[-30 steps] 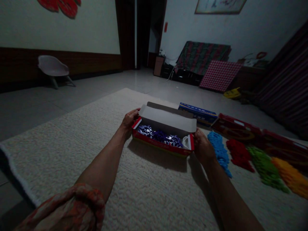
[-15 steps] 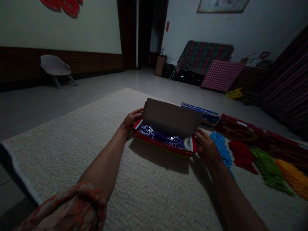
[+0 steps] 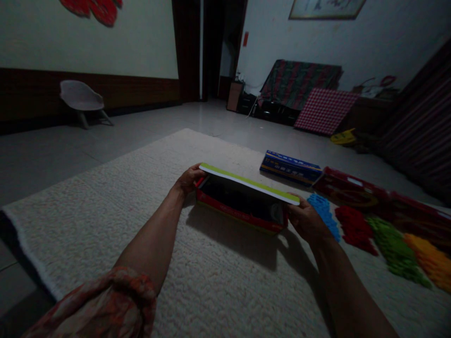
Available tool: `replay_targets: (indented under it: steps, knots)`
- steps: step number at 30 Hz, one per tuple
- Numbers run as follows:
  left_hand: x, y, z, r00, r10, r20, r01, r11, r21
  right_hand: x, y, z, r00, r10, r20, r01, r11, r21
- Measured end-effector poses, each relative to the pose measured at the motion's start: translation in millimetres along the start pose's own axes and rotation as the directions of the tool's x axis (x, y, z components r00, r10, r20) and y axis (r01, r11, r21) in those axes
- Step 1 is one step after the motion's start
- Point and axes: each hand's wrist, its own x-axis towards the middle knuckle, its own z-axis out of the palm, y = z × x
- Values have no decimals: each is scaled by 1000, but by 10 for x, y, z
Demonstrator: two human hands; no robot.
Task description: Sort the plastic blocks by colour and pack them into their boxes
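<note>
A long red box (image 3: 239,217) is held just over the pale textured mat (image 3: 211,281), its green-edged lid (image 3: 246,182) tilted forward over the opening and partly closed. The contents inside are dark and hard to make out. My left hand (image 3: 188,180) grips the box's left end, fingers wrapped round the corner by the lid. At the right end, my right hand (image 3: 305,216) holds the box and touches the lid's corner.
Right of the box lie piles of blue (image 3: 324,216), red (image 3: 355,229), green (image 3: 398,251) and orange (image 3: 430,260) pieces. Behind them stand a blue box (image 3: 291,168) and dark red boxes (image 3: 352,190). A small chair (image 3: 81,96) stands far left.
The lid has swung down toward me from upright, now covering much of the opening and shading the purple pieces. More of the blue box behind shows.
</note>
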Motion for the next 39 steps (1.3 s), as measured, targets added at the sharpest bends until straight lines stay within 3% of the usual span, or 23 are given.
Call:
replay_targets:
  steps: [10,15,19,22,28,33,36,39]
  knots:
    - [-11,9,58,1000,-11,-3,10,995,-96,13,12,-15,1000,3,-17,-3,1000,-10]
    - [-52,22,60,999,-16,29,20,992,-126,21,36,-75,997,-12,71,16,998,-59]
    - [-36,7,26,994,-76,80,86,987,-132,20,6,-176,969,12,245,44,974,-222]
    - [-18,30,13,981,-140,136,148,988,-53,1,-93,-237,939,27,342,124,903,-412]
    - [-57,216,11,994,-17,112,-13,967,255,-61,-255,-207,917,-77,391,365,556,-747]
    - [-191,389,7,999,-22,48,-7,853,522,-135,-249,-112,861,-238,449,509,399,-763]
    - [-303,457,-24,998,-17,61,-20,832,555,-178,-233,-67,835,-260,485,550,352,-757]
    - [-414,452,-89,986,-54,159,-33,867,496,-205,-196,-55,824,-283,491,564,326,-759]
